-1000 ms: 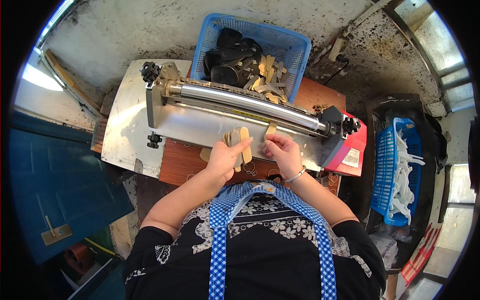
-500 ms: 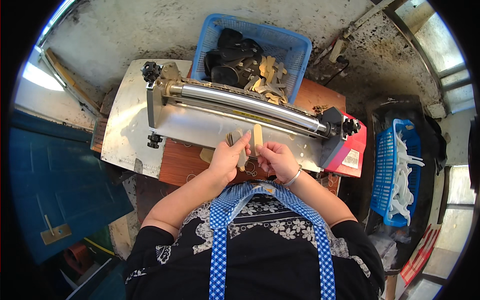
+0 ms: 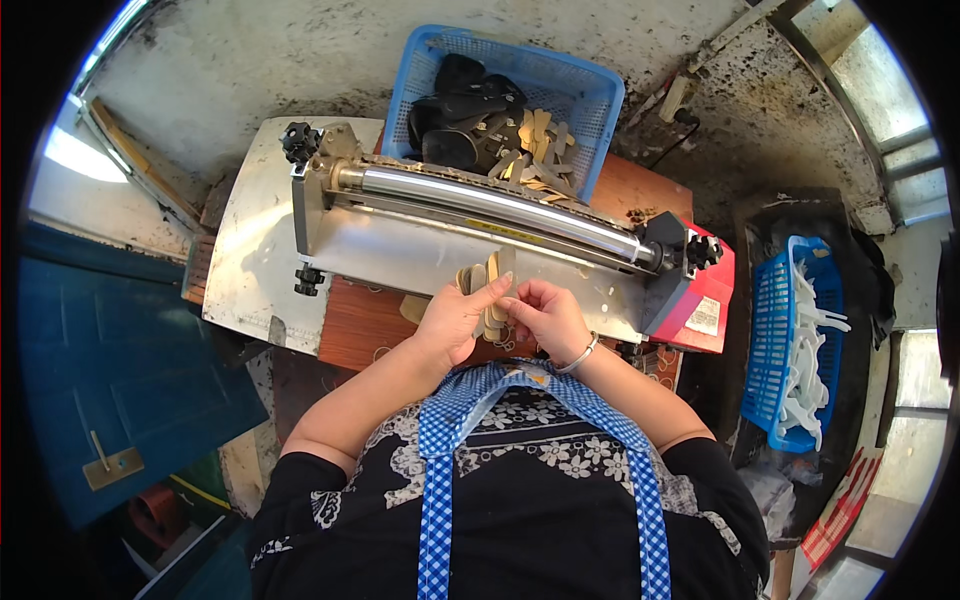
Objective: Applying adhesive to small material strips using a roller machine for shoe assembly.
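Note:
My left hand (image 3: 450,322) is closed round a fanned bunch of flat tan and grey strips with rounded ends (image 3: 491,270). Its thumb lies across their faces. My right hand (image 3: 553,322), with a bangle at the wrist, meets the bunch from the right. Thumb and forefinger are pinched at the edge of the rightmost strip (image 3: 507,259), whose lower part they partly hide. Both hands are over the near edge of a roller machine (image 3: 450,238) with a long shiny metal roller (image 3: 500,208) and black knobs.
Behind the machine stands a blue basket (image 3: 609,100) with black pieces and more tan strips. Another blue basket (image 3: 765,345) with white pieces is at the right. The machine has a red end housing (image 3: 708,305). A wooden tabletop (image 3: 352,320) shows below, with a blue door (image 3: 110,370) at the left.
My right hand has brought its single strip left against the bunch in my left hand. The strips are now fanned wider and my hands are closer together.

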A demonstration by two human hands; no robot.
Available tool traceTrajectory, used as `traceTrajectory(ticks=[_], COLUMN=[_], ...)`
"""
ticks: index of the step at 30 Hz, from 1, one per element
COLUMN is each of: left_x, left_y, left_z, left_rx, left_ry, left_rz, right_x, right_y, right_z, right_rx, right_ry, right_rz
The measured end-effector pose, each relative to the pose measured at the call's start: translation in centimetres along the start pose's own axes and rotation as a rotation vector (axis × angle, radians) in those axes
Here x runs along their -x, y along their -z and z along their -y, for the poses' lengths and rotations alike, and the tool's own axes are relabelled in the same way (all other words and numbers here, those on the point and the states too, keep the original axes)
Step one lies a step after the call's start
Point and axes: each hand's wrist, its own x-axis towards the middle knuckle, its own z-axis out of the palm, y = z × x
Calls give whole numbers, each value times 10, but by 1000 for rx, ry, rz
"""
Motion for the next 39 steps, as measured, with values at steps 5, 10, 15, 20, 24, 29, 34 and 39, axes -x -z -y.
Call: traceTrajectory(ticks=[5,10,15,20,24,29,34,39], left_x=[2,0,-1,-2,-2,-8,-8,-9], left_y=[5,12,13,8,5,14,5,6], left_z=[-3,-2,-2,-1,-2,-1,-3,0], left_rx=[-84,-170,-197,-179,-185,-90,-93,-92], left_ry=[-9,-72,-83,-21,-28,-59,-60,-98], left_rz=[11,-55,-92,-66,-77,-118,-152,-133], right_x=[5,2,4,-12,-13,-1,-23,-7], right_y=[3,23,25,30,29,15,25,16], right_z=[13,0,-1,2,10,26,30,25], right_rx=[141,20,836,1468,1551,1609,1492,156], right_ry=[-12,-141,406,709,487,295,328,-175], right_rz=[-67,-191,-400,-410,-156,170,-249,306])
